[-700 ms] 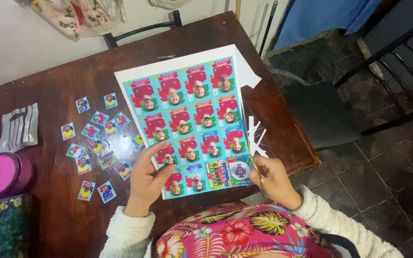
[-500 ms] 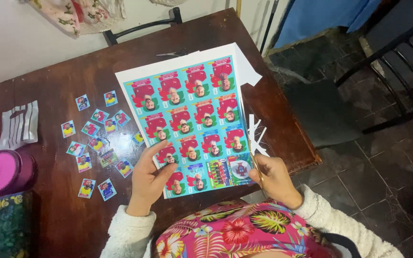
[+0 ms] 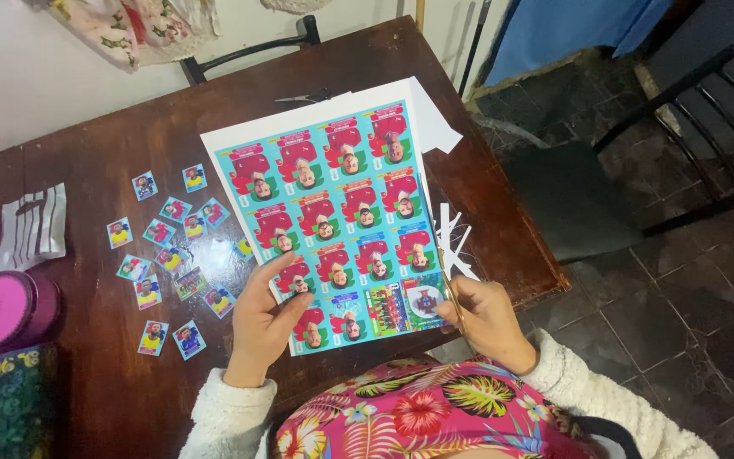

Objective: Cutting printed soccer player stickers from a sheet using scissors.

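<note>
A printed sheet (image 3: 333, 204) of small picture cards in rows lies on the dark wooden table (image 3: 129, 127). My left hand (image 3: 263, 327) grips its lower left edge, thumb on top. My right hand (image 3: 486, 319) holds scissors (image 3: 450, 293) at the sheet's lower right corner; the blades run up along the sheet's right edge. Thin white paper strips (image 3: 454, 238) lie just right of the sheet.
Several cut-out cards (image 3: 172, 246) lie scattered left of the sheet. A pink-lidded jar (image 3: 6, 310), a patterned green container (image 3: 10, 404) and a grey-white packet (image 3: 34, 225) sit at the left edge. Another pair of scissors (image 3: 303, 99) lies at the far side. A black chair (image 3: 605, 187) stands right.
The view has shifted slightly. Both hands stay at the sheet's lower edge; the right hand with the scissors sits a little higher along the right edge.
</note>
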